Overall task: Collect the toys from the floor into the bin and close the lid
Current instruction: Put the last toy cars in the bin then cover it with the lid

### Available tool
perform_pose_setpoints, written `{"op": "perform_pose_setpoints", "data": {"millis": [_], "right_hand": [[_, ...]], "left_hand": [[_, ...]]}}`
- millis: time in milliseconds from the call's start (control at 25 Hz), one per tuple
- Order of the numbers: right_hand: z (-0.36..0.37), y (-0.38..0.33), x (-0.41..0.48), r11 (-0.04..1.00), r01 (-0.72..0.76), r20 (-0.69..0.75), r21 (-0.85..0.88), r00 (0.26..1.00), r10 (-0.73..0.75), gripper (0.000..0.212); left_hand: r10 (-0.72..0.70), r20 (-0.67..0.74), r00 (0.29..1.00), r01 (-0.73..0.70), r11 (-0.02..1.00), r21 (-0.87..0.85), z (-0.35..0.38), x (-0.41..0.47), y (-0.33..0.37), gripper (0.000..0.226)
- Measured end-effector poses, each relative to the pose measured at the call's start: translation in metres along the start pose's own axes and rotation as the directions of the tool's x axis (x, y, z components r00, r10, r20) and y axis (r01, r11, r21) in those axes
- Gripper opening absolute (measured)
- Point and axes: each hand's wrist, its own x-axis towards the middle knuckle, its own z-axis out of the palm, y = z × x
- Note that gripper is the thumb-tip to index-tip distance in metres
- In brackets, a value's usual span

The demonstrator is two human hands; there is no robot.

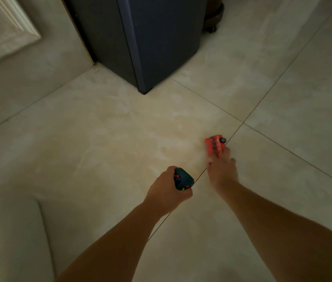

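- Currently both arms reach forward and down over the floor [110, 129], pale marbled tile with thin dark grout lines [267, 96].
- Left hand [167, 192]: fingers curled tight round a green toy [183, 180], a dark rounded piece with small red, blue and yellow dots on its face. It is held off the floor and sticks out of the fist toward the right.
- Right hand [222, 171]: stretched further out, fingertips at the near end of a red toy [214, 146]. Thumb lies on the toy's left, one finger along its right.
- That hand is motion-blurred, so I cannot tell whether the grip has closed.
- The red toy looks like a bus, with a row of dark windows and one black wheel [222, 140] at the far end. It lies tilted, just beside a grout line near the tile crossing. Cannot tell whether it touches the floor.
- The two toys are near each other but apart.
- Dark blue cabinet [161, 37] stands ahead, its corner on the floor.
- White panelled door [4, 31] at far left.
- Pale rounded object [8, 231] at lower left, unclear what it is.
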Motion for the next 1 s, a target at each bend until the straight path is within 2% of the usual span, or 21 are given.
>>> {"op": "perform_pose_setpoints", "data": {"millis": [120, 160, 240, 320, 360, 400, 440, 480, 520, 560, 640, 800, 920, 1000], "right_hand": [[0.019, -0.014, -0.074, 0.998, 0.063, -0.06, 0.017, 0.996, -0.062, 0.074], [0.024, -0.019, -0.096, 0.997, 0.068, -0.048, 0.034, 0.997, -0.067, 0.078], [0.021, -0.032, -0.129, 0.991, 0.012, 0.033, 0.13, 0.999, -0.016, 0.069], [0.015, -0.043, -0.141, 0.943, -0.102, 0.102, 0.317, 0.992, 0.073, 0.054], [0.006, -0.05, -0.144, 0.883, -0.179, 0.137, 0.434, 0.982, 0.131, 0.046], [-0.009, -0.058, -0.146, 0.779, -0.248, 0.191, 0.576, 0.967, 0.167, 0.042], [-0.027, -0.068, -0.149, 0.617, -0.314, 0.265, 0.722, 0.949, 0.173, 0.039], [-0.044, -0.078, -0.153, 0.404, -0.383, 0.354, 0.83, 0.923, 0.149, 0.036], [-0.062, -0.09, -0.159, 0.237, -0.43, 0.409, 0.871, 0.903, 0.132, 0.037], [-0.078, -0.103, -0.167, 0.146, -0.451, 0.437, 0.88, 0.891, 0.12, 0.036], [-0.111, -0.14, -0.194, 0.079, -0.451, 0.448, 0.889, 0.893, 0.044, 0.03], [-0.152, -0.215, -0.271, 0.027, -0.374, 0.37, 0.927, 0.901, -0.225, 0.012], [-0.164, -0.268, -0.323, 0.118, -0.284, 0.308, 0.951, 0.86, -0.407, 0.01], [-0.158, -0.299, -0.341, 0.185, -0.233, 0.296, 0.955, 0.816, -0.497, 0.011]], "left_hand": [[-0.004, -0.011, 1.0, 0.003, 1.0, -0.028, -0.01, -0.02, 0.001, 0.052], [-0.003, -0.016, 1.0, 0.003, 1.0, -0.027, -0.014, -0.028, 0.002, 0.052], [-0.006, -0.03, 1.0, 0.005, 1.0, -0.021, -0.024, -0.047, 0.003, 0.05], [-0.007, -0.048, 0.999, 0.006, 1.0, -0.018, -0.036, -0.067, 0.006, 0.049], [-0.006, -0.06, 0.998, 0.005, 1.0, -0.022, -0.044, -0.078, 0.008, 0.049], [-0.007, -0.075, 0.997, 0.005, 1.0, -0.028, -0.053, -0.091, 0.01, 0.049], [-0.009, -0.087, 0.996, 0.006, 0.999, -0.038, -0.062, -0.103, 0.012, 0.049], [-0.011, -0.105, 0.994, 0.006, 0.999, -0.053, -0.074, -0.116, 0.014, 0.048], [-0.008, -0.131, 0.991, -0.001, 0.998, -0.065, -0.087, -0.131, 0.016, 0.048], [-0.006, -0.164, 0.986, -0.006, 0.997, -0.072, -0.1, -0.146, 0.017, 0.047], [-0.013, -0.251, 0.968, -0.007, 0.997, -0.079, -0.13, -0.183, 0.015, 0.047], [-0.089, -0.419, 0.904, 0.027, 0.988, -0.151, -0.192, -0.266, -0.011, 0.046], [-0.172, -0.536, 0.826, 0.105, 0.983, -0.154, -0.24, -0.323, -0.052, 0.057], [-0.268, -0.578, 0.771, 0.167, 0.961, -0.222, -0.262, -0.35, -0.088, 0.064]]}}
